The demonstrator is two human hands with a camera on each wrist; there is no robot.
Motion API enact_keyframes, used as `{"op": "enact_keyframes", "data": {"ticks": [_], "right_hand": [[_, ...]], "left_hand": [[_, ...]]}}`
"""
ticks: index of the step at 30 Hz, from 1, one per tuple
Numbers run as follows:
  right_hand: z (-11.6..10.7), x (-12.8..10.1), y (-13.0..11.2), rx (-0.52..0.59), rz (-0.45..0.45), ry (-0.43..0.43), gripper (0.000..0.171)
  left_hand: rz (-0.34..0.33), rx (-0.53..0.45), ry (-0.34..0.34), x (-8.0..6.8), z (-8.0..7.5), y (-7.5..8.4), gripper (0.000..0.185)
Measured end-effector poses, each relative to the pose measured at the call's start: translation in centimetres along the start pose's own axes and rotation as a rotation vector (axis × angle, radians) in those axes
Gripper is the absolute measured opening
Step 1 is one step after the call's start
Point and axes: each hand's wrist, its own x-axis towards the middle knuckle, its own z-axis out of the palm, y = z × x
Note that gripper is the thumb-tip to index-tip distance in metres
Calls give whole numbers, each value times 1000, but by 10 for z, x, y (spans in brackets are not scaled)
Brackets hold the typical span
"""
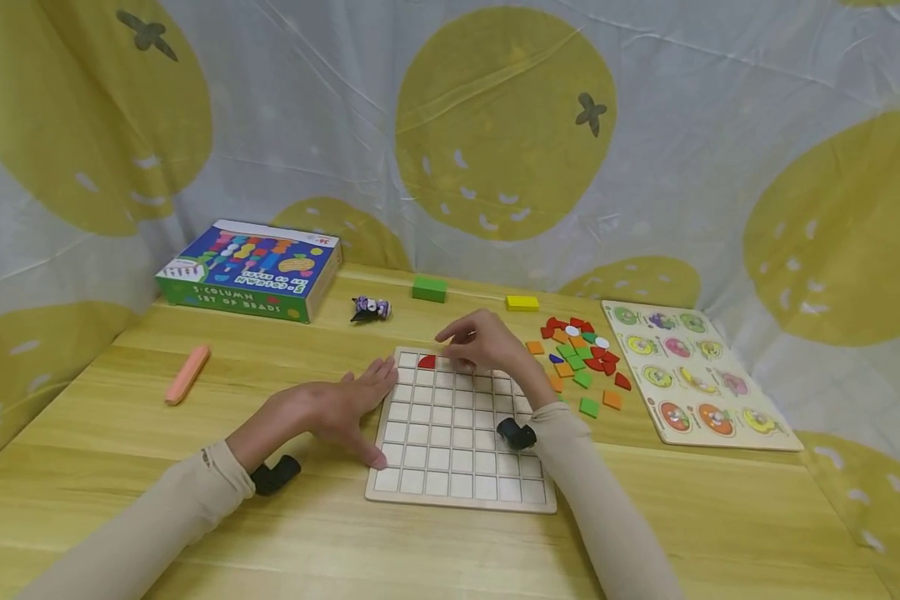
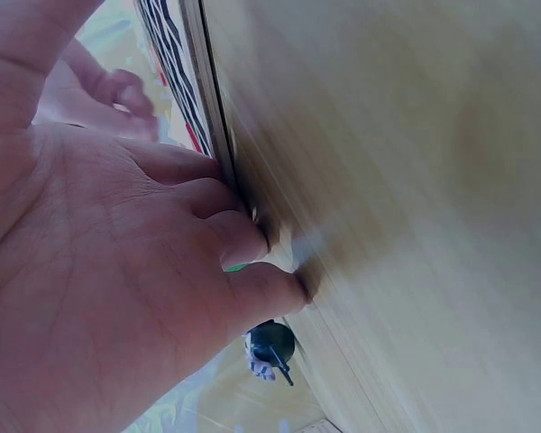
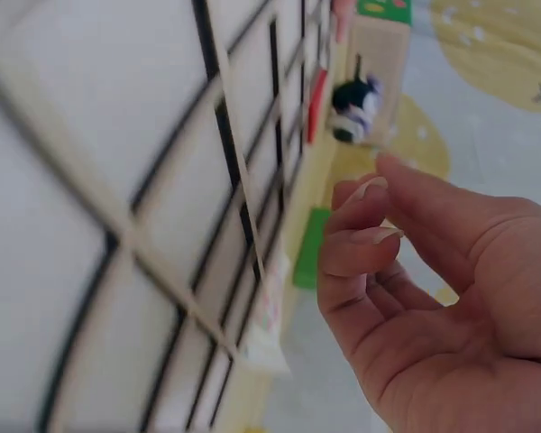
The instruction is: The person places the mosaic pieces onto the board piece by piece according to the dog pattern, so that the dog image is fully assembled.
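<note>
A wooden board (image 1: 417,434) with a grid of white squares lies on the table in front of me. In a square of its far row, near the left corner, sits a red quarter-circle tile (image 1: 427,362). My left hand (image 1: 339,408) rests spread along the board's left edge, thumb near the front corner and fingertips on the table at the side (image 2: 135,225). Over the board's far edge, just right of the red tile, hovers my right hand (image 1: 487,343). Its fingers (image 3: 361,257) bend loosely, and nothing shows between them and the thumb.
Right of the board lie scattered red, green and orange tiles (image 1: 588,407), beside a fruit puzzle board (image 1: 671,379). Behind stand a green block (image 1: 429,289), a yellow block (image 1: 522,303) and a small purple-black figure (image 1: 371,309). Leftward are a bead-set box (image 1: 247,271) and a salmon-coloured stick (image 1: 188,375).
</note>
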Motion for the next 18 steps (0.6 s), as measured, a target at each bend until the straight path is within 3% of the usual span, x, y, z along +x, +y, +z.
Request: {"op": "enact_keyframes", "data": {"ticks": [9, 18], "right_hand": [[-49, -44, 29, 30, 14, 91, 29], [-76, -68, 57, 14, 74, 148, 36]], "left_hand": [[-4, -3, 7, 2, 2, -2, 129], [16, -18, 24, 0, 3, -3, 130]]}}
